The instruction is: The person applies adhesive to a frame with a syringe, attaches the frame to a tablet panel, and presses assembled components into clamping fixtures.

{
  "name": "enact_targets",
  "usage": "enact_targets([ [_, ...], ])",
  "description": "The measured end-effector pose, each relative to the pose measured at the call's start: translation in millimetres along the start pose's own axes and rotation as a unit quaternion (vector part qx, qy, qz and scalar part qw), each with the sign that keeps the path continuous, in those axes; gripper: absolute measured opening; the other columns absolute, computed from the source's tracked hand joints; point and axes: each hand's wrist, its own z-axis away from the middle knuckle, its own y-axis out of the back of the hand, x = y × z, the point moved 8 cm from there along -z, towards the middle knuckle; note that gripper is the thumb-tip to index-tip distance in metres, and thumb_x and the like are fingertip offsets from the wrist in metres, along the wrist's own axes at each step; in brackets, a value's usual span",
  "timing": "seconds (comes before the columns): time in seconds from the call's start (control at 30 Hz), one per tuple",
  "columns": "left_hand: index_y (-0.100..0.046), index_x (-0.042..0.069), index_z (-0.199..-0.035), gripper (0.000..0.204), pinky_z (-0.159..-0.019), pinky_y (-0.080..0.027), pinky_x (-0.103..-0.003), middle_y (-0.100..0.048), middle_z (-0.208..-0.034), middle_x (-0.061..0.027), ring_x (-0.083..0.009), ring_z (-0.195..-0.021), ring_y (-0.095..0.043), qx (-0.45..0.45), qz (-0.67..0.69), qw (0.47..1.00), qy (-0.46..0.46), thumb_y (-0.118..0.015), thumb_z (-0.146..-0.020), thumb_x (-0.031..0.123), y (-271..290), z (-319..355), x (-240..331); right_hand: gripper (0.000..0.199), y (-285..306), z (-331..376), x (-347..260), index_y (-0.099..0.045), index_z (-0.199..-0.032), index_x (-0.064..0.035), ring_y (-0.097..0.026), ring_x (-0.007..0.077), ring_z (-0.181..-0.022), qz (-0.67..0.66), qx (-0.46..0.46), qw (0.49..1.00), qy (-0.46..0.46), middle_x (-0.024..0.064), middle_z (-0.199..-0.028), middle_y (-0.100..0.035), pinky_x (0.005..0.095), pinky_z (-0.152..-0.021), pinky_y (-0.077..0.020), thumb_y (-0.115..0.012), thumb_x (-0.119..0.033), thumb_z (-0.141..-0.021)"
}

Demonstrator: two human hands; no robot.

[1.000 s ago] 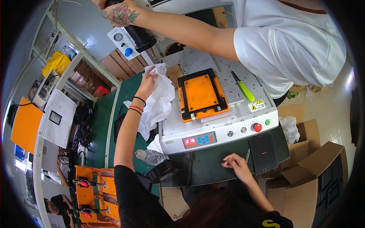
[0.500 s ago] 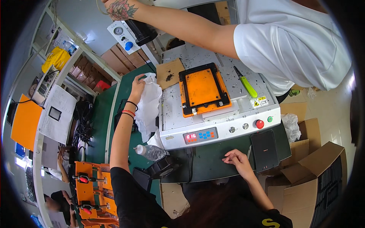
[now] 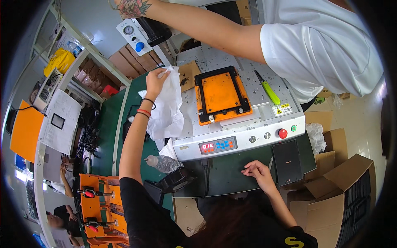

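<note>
My left hand (image 3: 156, 82) pinches the top edge of a crumpled white wiping cloth (image 3: 168, 109), which hangs down beside the machine's left side. Over the dark mat at the front, my right hand (image 3: 258, 172) has loosely bent fingers, slightly apart, with nothing in them. To its right lies a flat black rectangular panel (image 3: 288, 162). On the grey machine (image 3: 264, 138) sits an orange fixture plate (image 3: 221, 94) with a black frame (image 3: 200, 91) around it. A green-handled knife (image 3: 271, 93) lies to the right of the fixture.
A co-worker's arm (image 3: 206, 22) in a white sleeve reaches across the machine's back. A clear bottle (image 3: 165, 164) lies at the machine's front left. Orange clamp fixtures (image 3: 99, 202) stand at lower left, open cardboard boxes (image 3: 326, 211) at lower right. Brown cardboard (image 3: 188, 74) lies by the fixture.
My left hand has gone up and right slightly, lifting and spreading the white wiping cloth by its top edge. My right hand has barely moved.
</note>
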Motion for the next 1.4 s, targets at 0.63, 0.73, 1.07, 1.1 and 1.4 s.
enact_targets([
  [0.63,-0.071,-0.003,-0.096,0.03,-0.071,-0.051,-0.03,-0.071,-0.084,-0.0151,-0.0196,-0.072,-0.067,0.02,0.059,0.996,0.065,-0.072,-0.082,0.023,-9,-20,0,0.021,-1,1,-3,-0.055,-0.103,0.005,-0.065,0.021,-0.093,-0.014,-0.006,1.0,0.001,0.01,-0.085,-0.062,0.0314,-0.088,-0.0524,-0.04,-0.01,-0.101],
  [0.73,-0.071,-0.004,-0.095,0.03,-0.072,-0.051,-0.03,-0.071,-0.085,-0.0155,-0.0202,-0.073,-0.067,0.016,0.063,0.995,0.074,-0.072,-0.081,0.023,-9,-19,0,0.021,-1,0,-2,-0.055,-0.103,0.0048,-0.065,0.0207,-0.093,-0.015,-0.009,1.0,0.004,0.01,-0.085,-0.062,0.0312,-0.087,-0.0525,-0.04,-0.01,-0.101],
  [1.07,-0.07,-0.004,-0.095,0.03,-0.078,-0.05,-0.03,-0.071,-0.09,-0.0162,-0.0216,-0.081,-0.068,0.016,0.062,0.996,0.054,-0.072,-0.081,0.023,-8,-22,3,0.02,-2,0,-3,-0.055,-0.102,0.0043,-0.066,0.0213,-0.093,-0.016,-0.011,1.0,-0.004,0.0099,-0.086,-0.062,0.0315,-0.088,-0.0525,-0.039,-0.008,-0.101],
  [1.1,-0.07,-0.004,-0.095,0.03,-0.078,-0.05,-0.03,-0.071,-0.09,-0.0161,-0.0217,-0.081,-0.068,0.022,0.057,0.997,0.044,-0.072,-0.081,0.023,-9,-21,8,0.02,-1,0,-3,-0.055,-0.102,0.0043,-0.066,0.0214,-0.094,-0.014,-0.01,1.0,-0.004,0.0099,-0.086,-0.062,0.0314,-0.088,-0.0525,-0.039,-0.008,-0.101],
  [1.4,-0.07,-0.004,-0.095,0.03,-0.079,-0.05,-0.03,-0.071,-0.091,-0.0156,-0.0222,-0.083,-0.068,0.022,0.053,0.998,0.041,-0.073,-0.081,0.022,-7,-24,9,0.022,-2,1,-3,-0.055,-0.102,0.0045,-0.066,0.0213,-0.093,-0.017,-0.012,1.0,-0.001,0.0097,-0.085,-0.062,0.0311,-0.088,-0.0524,-0.04,-0.011,-0.102],
])
